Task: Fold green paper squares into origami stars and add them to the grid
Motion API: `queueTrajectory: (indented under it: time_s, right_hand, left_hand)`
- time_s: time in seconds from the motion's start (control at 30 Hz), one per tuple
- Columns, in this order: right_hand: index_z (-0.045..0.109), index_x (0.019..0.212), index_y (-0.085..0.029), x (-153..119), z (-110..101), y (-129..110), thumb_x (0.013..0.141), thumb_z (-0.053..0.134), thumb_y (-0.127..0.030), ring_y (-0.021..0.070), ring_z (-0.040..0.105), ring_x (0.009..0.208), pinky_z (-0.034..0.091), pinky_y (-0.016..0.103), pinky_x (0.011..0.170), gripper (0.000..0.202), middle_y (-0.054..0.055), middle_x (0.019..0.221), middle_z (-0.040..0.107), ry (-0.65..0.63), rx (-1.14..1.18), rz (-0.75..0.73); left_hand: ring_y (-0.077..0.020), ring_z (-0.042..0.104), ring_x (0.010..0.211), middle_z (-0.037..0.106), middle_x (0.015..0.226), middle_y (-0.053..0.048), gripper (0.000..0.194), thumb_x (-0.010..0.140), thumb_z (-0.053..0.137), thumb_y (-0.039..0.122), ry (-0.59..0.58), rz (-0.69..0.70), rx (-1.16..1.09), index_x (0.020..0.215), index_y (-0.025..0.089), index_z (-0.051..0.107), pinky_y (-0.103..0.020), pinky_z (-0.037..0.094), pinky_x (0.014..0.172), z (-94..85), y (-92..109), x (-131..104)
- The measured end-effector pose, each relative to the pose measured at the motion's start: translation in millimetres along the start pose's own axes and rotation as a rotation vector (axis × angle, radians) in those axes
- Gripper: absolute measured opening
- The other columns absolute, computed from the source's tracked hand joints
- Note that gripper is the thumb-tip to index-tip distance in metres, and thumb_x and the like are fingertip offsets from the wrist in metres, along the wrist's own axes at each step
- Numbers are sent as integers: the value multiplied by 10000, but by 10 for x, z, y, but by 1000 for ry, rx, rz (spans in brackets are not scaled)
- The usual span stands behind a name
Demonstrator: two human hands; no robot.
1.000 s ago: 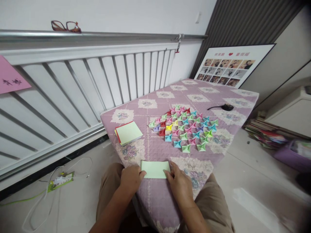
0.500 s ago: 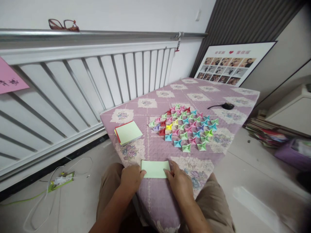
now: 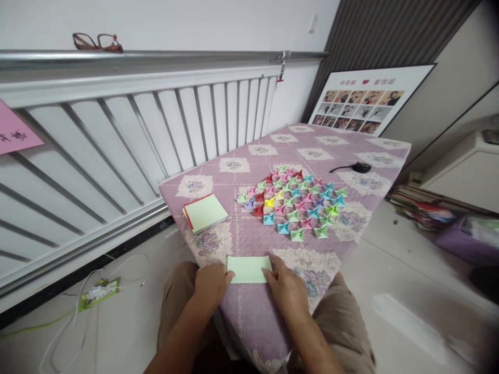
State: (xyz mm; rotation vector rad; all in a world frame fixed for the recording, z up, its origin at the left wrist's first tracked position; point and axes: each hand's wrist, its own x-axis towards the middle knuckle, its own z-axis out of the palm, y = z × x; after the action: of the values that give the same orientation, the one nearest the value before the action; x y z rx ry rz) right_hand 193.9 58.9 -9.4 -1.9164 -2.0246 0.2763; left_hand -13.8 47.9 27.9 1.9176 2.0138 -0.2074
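Observation:
A pale green paper rectangle, apparently folded, is stretched level between my two hands near the front end of the table. My left hand pinches its left edge, thumb on top. At the right edge, my right hand grips it the same way, with the fingers partly hidden behind. Beyond it stand rows of small folded paper pieces in green, blue, pink, red, yellow and purple. To the left lies a stack of square paper, pale green on top with red and yellow edges showing.
A purple flowered cloth covers the table. A black object with a short cable lies at the far right. The radiator runs along the left side, with glasses on the pipe above. A power strip sits on the floor.
The camera view has shifted slightly, so the surroundings sit a little further left. Both hands keep their grip on the green paper, with hardly any movement.

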Motion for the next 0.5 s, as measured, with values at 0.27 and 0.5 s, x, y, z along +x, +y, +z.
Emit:
queueTrajectory:
  time_s: [0.27, 0.5]
  right_hand:
    - [528, 1249, -207, -15, -28, -12, 860, 524, -320, 201, 648, 794, 406, 289, 721, 405, 53, 859, 711, -12, -22, 23]
    - [539, 1243, -206, -33, -63, -46, 859, 533, -309, 213, 650, 822, 403, 293, 722, 397, 65, 896, 710, -22, -43, 48]
  left_hand:
    - [-247, 648, 906, 700, 935, -98, 387, 922, 371, 432, 8, 4, 15, 912, 184, 668, -319, 422, 734, 28, 20, -17]
    - [-242, 639, 917, 694, 962, -94, 348, 922, 391, 426, 37, 12, 35, 924, 187, 645, -321, 412, 755, 70, 19, -37]
